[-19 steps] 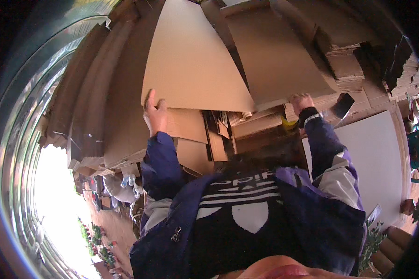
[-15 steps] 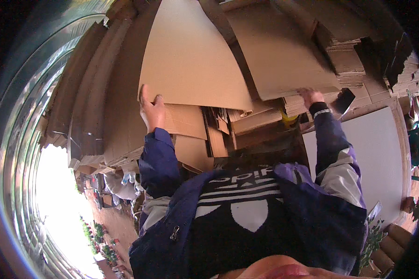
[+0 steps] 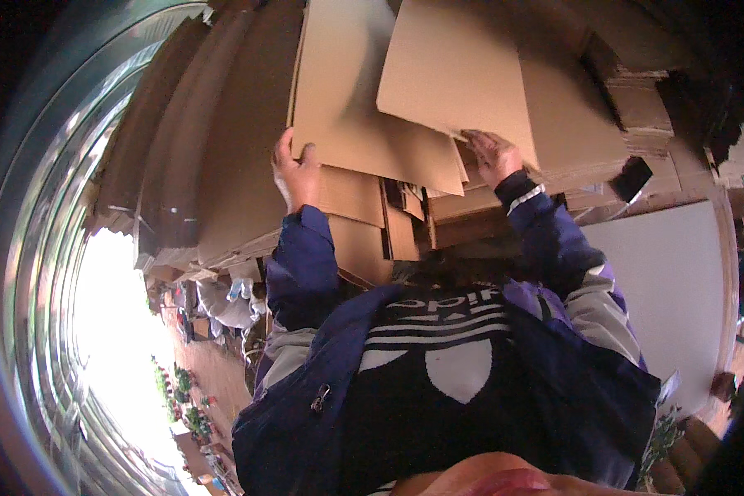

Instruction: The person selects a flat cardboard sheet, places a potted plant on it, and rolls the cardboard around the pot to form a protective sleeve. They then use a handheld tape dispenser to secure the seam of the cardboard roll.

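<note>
My left hand [image 3: 296, 172] grips the near left corner of a light brown cardboard sheet [image 3: 339, 107], its thumb and a finger showing at the edge. Over the right part of that sheet lies a second cardboard sheet [image 3: 459, 62], partly overlapping it. My right hand [image 3: 491, 155] is closed on the near edge of this second sheet, with the fingers on top. Beneath the two sheets, brown cardboard pieces [image 3: 351, 198] stick out toward me. The far ends of both sheets run out of the picture at the top.
Tall stacks of folded cardboard [image 3: 169, 140] stand at the left, beside a bright opening. More cardboard [image 3: 641, 116] is piled at the right. A white panel [image 3: 661, 289] with a wooden frame lies to the right of my arm. Potted plants [image 3: 192, 413] stand on the floor.
My right hand has moved left, bringing its cardboard sheet over the one in my left hand. The left hand has shifted slightly right and up with its sheet.
</note>
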Tool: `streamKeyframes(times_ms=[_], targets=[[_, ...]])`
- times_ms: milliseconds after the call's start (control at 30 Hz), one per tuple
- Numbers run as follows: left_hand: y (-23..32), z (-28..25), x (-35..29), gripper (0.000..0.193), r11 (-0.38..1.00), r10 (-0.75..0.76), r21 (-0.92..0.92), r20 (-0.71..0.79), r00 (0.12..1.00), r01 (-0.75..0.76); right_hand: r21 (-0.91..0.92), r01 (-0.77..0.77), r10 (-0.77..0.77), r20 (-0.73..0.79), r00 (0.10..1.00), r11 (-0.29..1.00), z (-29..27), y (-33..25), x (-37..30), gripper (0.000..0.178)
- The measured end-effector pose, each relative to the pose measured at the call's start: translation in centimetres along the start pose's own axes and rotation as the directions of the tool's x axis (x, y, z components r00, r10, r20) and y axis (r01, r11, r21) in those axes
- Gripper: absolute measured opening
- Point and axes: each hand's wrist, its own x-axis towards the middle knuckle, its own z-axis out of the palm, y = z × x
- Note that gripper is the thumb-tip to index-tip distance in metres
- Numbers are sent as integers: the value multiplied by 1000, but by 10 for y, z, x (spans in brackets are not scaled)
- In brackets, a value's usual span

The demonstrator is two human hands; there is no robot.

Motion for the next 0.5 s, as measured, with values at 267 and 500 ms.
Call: streamKeyframes(times_ms=[267,500], targets=[[9,-22,-4,29,953,-71,-274,224,972,132,301,173,-190,28,981,938,70,-95,1,46],[22,-39,1,41,991,-129,62,321,938,115,321,111,-137,61,989,941,94,-102,-13,43]])
